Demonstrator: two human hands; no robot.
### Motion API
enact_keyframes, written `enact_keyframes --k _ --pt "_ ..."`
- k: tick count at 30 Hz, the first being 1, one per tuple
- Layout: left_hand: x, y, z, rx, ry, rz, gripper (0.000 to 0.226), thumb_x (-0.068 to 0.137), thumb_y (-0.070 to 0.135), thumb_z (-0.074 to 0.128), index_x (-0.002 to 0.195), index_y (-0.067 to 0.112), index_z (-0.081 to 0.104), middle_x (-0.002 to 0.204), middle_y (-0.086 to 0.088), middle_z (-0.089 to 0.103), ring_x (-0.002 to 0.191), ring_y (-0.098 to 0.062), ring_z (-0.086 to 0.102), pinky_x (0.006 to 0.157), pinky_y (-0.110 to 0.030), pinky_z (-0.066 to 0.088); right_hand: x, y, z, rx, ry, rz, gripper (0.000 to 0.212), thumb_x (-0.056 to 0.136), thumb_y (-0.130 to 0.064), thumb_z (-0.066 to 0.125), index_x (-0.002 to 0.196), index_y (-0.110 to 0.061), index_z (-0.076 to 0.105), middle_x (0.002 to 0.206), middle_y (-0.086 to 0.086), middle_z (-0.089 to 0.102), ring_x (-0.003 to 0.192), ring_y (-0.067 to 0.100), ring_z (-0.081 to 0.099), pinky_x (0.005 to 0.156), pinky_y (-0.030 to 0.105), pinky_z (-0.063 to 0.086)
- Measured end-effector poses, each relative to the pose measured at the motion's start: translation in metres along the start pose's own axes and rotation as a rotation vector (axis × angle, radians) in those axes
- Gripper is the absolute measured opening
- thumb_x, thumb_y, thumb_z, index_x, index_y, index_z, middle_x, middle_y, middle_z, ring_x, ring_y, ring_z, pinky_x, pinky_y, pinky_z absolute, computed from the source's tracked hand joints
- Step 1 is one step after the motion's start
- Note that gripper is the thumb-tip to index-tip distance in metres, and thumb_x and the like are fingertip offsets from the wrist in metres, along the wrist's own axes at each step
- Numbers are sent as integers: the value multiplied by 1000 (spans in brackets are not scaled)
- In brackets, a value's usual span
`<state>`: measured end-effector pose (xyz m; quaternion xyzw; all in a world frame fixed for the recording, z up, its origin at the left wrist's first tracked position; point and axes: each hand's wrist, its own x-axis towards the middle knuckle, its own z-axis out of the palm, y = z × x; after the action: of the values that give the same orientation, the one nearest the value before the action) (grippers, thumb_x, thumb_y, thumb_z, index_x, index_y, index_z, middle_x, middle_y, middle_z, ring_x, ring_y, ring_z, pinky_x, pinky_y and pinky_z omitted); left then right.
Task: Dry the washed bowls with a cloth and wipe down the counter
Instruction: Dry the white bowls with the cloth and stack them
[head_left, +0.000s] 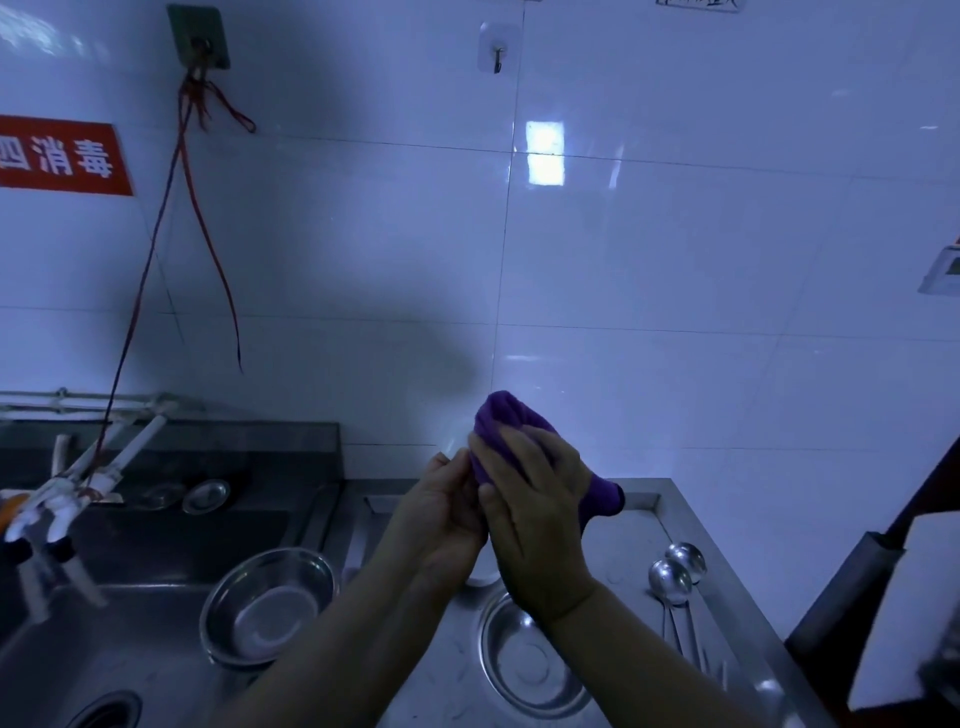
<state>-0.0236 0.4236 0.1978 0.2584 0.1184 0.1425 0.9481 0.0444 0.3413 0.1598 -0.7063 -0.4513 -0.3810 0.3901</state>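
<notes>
Above the steel counter (623, 540), both hands meet at centre frame. My left hand (441, 514) grips a white bowl (453, 441); only its pale rim shows above and below the hand. My right hand (535, 514) presses a purple cloth (501, 415) against that bowl, and one cloth corner hangs out to the right. An empty steel bowl (270, 605) sits in the sink (156, 649) left of my arms. Another steel bowl (530, 665) rests on the counter under my right wrist.
Two steel ladles (675, 571) lie on the counter's right side. A small steel dish (206, 496) sits at the sink's back ledge. A white faucet (57, 509) juts out at the left and the drain (106, 712) is below it. A dark pole and white sheet (904, 597) stand at the right edge.
</notes>
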Motion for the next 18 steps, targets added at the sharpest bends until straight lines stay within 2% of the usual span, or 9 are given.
enact_keyframes --k 3,5,8,10,13,16,18 --pt "0 1 -5 -73 2 -17 26 92 16 45 111 2 57 98 -14 66 81 -19 69 72 -30 59 -10 8 -1 1 4 -63 37 101 -31 35 128 -20 56 132 4 52 121 25 41 96 44 40" --pt "-1 3 -6 -109 6 -8 25 94 14 42 108 -1 58 104 -19 67 85 -22 69 75 -36 57 -15 14 -3 66 27 -13 36 101 -33 32 131 -22 48 136 2 42 123 25 38 100 38 38" --pt "-4 6 -9 -90 25 19 25 94 12 42 106 -2 60 107 -18 67 86 -20 69 77 -35 54 -16 17 -7 361 76 277 36 100 -34 33 130 -25 51 136 -3 40 124 24 39 105 32 36" --pt "-6 6 -13 -33 16 29 25 96 11 41 105 -1 61 103 -14 69 83 -17 69 73 -32 56 -11 18 -11 575 78 496 33 98 -24 35 126 -27 51 132 -5 47 123 21 44 105 34 37" --pt "-9 9 -24 121 -31 55 26 96 10 38 102 3 63 89 -9 73 75 -15 70 65 -25 59 2 25 -17 816 6 626 34 94 -20 38 121 -22 59 125 -4 60 120 15 52 101 29 40" --pt "-12 15 -34 306 -68 75 25 91 8 41 102 3 64 91 -11 72 76 -17 69 63 -24 58 16 26 -14 786 -138 640 29 96 -14 43 113 -16 66 117 -4 67 114 14 56 99 32 44" --pt "-15 19 -43 497 -65 68 24 86 10 49 102 7 66 94 -12 72 77 -19 69 61 -25 57 22 21 -5 648 -230 545 29 95 -9 45 104 -18 70 108 -7 69 108 12 56 95 31 43"
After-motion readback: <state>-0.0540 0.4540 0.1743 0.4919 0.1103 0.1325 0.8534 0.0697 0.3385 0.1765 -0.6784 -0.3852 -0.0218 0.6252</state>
